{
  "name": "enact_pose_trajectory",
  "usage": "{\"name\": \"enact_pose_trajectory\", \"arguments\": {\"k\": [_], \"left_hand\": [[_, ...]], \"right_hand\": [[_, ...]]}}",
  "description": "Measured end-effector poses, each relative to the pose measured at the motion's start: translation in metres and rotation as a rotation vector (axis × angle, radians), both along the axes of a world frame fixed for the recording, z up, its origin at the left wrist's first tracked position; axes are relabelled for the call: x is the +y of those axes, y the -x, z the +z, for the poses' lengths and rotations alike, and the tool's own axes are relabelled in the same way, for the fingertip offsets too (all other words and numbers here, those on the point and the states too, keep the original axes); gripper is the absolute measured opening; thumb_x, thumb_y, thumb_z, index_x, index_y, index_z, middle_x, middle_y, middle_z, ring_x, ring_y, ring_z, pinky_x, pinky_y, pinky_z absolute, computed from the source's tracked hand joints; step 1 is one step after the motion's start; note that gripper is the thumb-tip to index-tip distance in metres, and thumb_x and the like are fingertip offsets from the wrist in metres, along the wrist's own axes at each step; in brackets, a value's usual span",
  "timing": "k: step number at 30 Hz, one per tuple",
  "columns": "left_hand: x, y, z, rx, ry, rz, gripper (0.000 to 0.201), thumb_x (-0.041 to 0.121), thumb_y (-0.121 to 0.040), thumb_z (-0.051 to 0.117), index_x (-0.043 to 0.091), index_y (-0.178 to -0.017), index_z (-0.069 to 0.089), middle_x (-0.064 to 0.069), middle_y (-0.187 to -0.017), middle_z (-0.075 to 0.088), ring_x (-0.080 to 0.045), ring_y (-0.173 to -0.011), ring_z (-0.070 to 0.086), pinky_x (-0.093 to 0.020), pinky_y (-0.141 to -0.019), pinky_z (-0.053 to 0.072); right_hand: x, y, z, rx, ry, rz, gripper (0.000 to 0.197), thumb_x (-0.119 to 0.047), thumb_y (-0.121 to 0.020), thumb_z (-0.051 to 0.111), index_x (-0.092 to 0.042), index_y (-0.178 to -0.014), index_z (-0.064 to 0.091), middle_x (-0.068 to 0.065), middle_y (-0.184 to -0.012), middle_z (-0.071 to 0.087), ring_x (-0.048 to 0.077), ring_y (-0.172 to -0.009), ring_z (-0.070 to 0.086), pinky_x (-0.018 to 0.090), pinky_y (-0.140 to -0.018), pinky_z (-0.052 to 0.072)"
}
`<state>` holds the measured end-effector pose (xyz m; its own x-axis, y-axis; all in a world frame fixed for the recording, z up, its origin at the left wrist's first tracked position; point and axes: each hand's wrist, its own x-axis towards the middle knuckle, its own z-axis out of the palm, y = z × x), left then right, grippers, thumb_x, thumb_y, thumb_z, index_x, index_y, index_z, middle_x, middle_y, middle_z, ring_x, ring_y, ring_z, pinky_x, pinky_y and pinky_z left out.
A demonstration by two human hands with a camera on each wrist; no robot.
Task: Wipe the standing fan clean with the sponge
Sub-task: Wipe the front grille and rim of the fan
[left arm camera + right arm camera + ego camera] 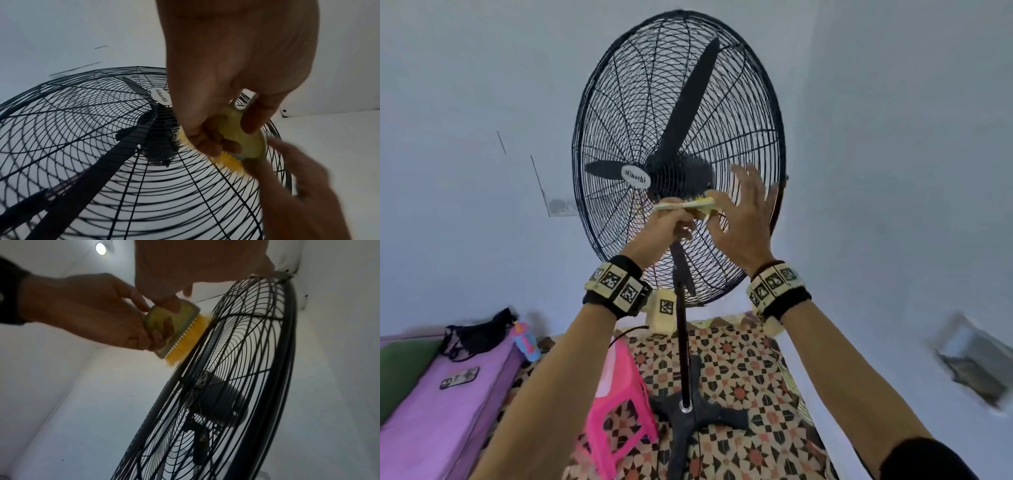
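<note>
The black standing fan [678, 113] rises in front of me, its wire guard [86, 146] round the blades. My left hand [671, 224] grips a pale green scrubbing brush [690, 205] with yellow bristles [183, 337], and no sponge is in view. The bristles press against the front guard [236, 353] just right of the hub badge [635, 176]. My right hand [739, 209] is beside it with its fingers spread and straight. Its thumb tip [171, 302] touches the brush's [244, 138] right end. The left hand [232, 133] pinches the brush body between thumb and fingers.
The fan's pole [681, 342] drops to a cross-shaped base [698, 416] on patterned floor. A pink plastic stool [619, 394] stands left of the base. A purple mattress [431, 411] carries a phone [459, 377], with a bottle [527, 342] beside it. Walls close in behind and to the right.
</note>
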<state>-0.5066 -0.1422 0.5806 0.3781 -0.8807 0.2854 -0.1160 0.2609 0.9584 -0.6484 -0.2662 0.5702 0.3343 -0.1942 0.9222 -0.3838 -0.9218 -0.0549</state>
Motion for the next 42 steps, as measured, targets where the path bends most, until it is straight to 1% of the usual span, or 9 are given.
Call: {"name": "enact_pose_trajectory", "arguments": {"k": [2,6,12,15,18,26,34,37,42], "left_hand": [[0.002,-0.016,0.005,-0.193,-0.017,0.055,0.010,0.010,-0.106,0.055,0.008,-0.114,0.050,-0.009,-0.094,0.071,-0.025,-0.078,0.063,-0.028,-0.060,0.053],[0.012,-0.054,0.019,-1.073,-0.180,0.536,0.045,0.058,-0.096,0.061,0.017,-0.112,0.071,0.002,-0.077,0.065,-0.017,-0.064,0.062,-0.032,-0.061,0.058],[0.020,-0.068,0.056,-1.453,-0.248,0.678,0.058,0.070,-0.091,0.057,0.013,-0.084,0.066,0.001,-0.068,0.044,-0.018,-0.069,0.050,-0.032,-0.063,0.045],[0.011,-0.084,0.057,-1.420,0.036,0.392,0.031,0.042,-0.093,0.071,0.015,-0.106,0.078,-0.001,-0.097,0.053,-0.015,-0.092,0.042,-0.035,-0.077,0.051],[0.003,-0.102,0.050,-1.262,0.231,0.173,0.024,0.021,-0.096,0.069,0.011,-0.117,0.076,-0.004,-0.110,0.064,-0.019,-0.098,0.055,-0.045,-0.087,0.056],[-0.018,-0.158,0.048,-1.089,0.261,0.387,0.030,0.009,-0.097,0.069,0.021,-0.125,0.074,-0.004,-0.117,0.075,-0.024,-0.106,0.067,-0.035,-0.105,0.040],[-0.033,-0.166,0.044,-0.973,0.331,0.411,0.028,0.008,-0.101,0.062,0.010,-0.128,0.071,-0.009,-0.113,0.076,-0.015,-0.088,0.064,-0.040,-0.088,0.058],[-0.038,-0.151,0.041,-0.977,0.368,0.382,0.033,0.004,-0.100,0.063,0.013,-0.131,0.070,-0.009,-0.122,0.074,-0.019,-0.102,0.067,-0.034,-0.094,0.054],[-0.047,-0.113,0.027,-1.133,0.338,0.387,0.049,-0.013,-0.091,0.061,0.014,-0.131,0.070,-0.009,-0.132,0.070,-0.030,-0.121,0.063,-0.048,-0.107,0.051]], "right_hand": [[0.003,-0.014,-0.008,0.036,-0.015,-0.073,0.018,-0.031,-0.096,0.059,-0.028,-0.108,0.072,0.003,-0.155,0.046,0.032,-0.155,0.022,0.073,-0.116,0.011],[0.019,-0.039,-0.011,0.025,0.058,-0.223,0.030,-0.045,-0.108,0.045,-0.030,-0.099,0.069,-0.001,-0.157,0.046,0.032,-0.156,0.020,0.074,-0.114,0.010],[0.024,-0.054,-0.006,0.009,0.011,-0.343,0.027,-0.046,-0.107,0.046,-0.032,-0.106,0.068,-0.001,-0.157,0.045,0.031,-0.156,0.018,0.074,-0.113,0.011],[0.022,-0.051,-0.006,0.009,-0.043,-0.354,0.027,-0.043,-0.104,0.050,-0.030,-0.122,0.065,0.005,-0.164,0.033,0.026,-0.158,0.014,0.072,-0.116,0.009],[0.022,-0.045,-0.013,0.039,-0.084,-0.500,0.056,-0.041,-0.100,0.051,-0.026,-0.154,0.042,0.011,-0.171,0.014,0.028,-0.158,0.008,0.068,-0.119,0.011],[0.008,-0.038,-0.033,-0.170,-0.364,-0.530,0.085,-0.054,-0.102,0.052,-0.016,-0.165,0.008,0.016,-0.171,-0.006,0.034,-0.158,-0.008,0.073,-0.113,0.024],[-0.034,-0.029,-0.026,-0.249,-0.572,-0.425,0.093,-0.051,-0.096,0.055,-0.030,-0.163,-0.006,0.004,-0.171,-0.012,0.037,-0.157,-0.001,0.078,-0.103,0.034],[-0.053,-0.021,-0.023,-0.204,-0.606,-0.376,0.093,-0.053,-0.095,0.051,-0.029,-0.163,-0.008,0.004,-0.171,-0.012,0.039,-0.156,0.002,0.079,-0.102,0.034],[-0.083,-0.007,-0.020,-0.125,-0.666,-0.269,0.092,-0.061,-0.097,0.043,-0.028,-0.163,-0.012,0.005,-0.170,-0.014,0.042,-0.155,-0.001,0.079,-0.103,0.032]]}}
